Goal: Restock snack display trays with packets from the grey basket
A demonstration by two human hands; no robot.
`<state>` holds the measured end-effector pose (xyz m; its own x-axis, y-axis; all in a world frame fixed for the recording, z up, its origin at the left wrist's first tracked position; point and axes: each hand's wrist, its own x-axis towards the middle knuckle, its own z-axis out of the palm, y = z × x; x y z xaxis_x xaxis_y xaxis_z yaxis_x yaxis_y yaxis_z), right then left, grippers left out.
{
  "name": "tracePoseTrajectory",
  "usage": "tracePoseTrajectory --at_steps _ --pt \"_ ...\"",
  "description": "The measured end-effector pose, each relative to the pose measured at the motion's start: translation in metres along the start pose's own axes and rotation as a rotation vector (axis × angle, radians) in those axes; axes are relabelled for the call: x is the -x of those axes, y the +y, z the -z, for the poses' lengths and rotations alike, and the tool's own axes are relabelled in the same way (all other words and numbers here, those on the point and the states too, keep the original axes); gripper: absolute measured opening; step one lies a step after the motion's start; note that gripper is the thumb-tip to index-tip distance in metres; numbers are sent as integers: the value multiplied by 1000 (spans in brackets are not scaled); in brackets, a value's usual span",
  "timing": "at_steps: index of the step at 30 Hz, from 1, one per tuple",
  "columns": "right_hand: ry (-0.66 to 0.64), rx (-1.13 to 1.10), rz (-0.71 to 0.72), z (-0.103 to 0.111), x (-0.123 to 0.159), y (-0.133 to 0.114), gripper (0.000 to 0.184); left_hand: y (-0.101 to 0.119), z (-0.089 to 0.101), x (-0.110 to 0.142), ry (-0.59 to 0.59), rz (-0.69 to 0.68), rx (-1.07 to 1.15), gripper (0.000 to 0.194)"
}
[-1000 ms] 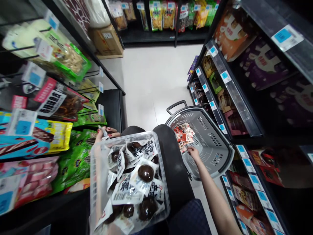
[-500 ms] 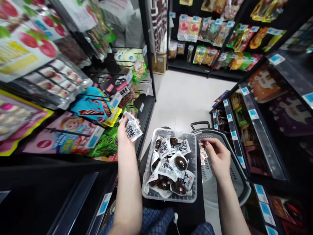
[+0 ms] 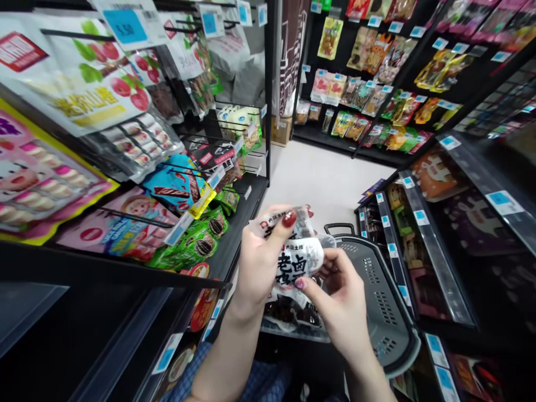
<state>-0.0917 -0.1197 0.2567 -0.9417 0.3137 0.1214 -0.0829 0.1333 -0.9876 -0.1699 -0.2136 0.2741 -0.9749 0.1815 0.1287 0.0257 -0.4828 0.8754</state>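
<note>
Both of my hands hold a small clear-and-white snack packet (image 3: 298,258) with bold black characters, raised in front of me. My left hand (image 3: 260,261) grips its left side, thumb pressed on the top edge. My right hand (image 3: 340,296) pinches its lower right edge with thumb and fingers. Below the hands a clear plastic bin (image 3: 293,324) with several similar dark-egg packets rests on my lap, mostly hidden by my hands.
A grey shopping basket (image 3: 379,296) with a black handle stands on the floor to the right. Black shelves of hanging snack bags (image 3: 167,190) line the left; shelves with blue price tags (image 3: 414,218) line the right. A white-floored aisle (image 3: 326,178) runs ahead.
My left hand brought the packet from the left shelf side to the centre. My right hand left the basket and took hold of the packet. The view tilted up.
</note>
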Motion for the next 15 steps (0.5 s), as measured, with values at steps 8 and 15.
tracePoseTrajectory --at_steps 8,15 --pt "-89 -260 -253 0 5 1 19 -5 0 1 15 -39 -72 17" --pt "-241 -274 -208 0 4 3 19 -5 0 1 32 -74 -120 23"
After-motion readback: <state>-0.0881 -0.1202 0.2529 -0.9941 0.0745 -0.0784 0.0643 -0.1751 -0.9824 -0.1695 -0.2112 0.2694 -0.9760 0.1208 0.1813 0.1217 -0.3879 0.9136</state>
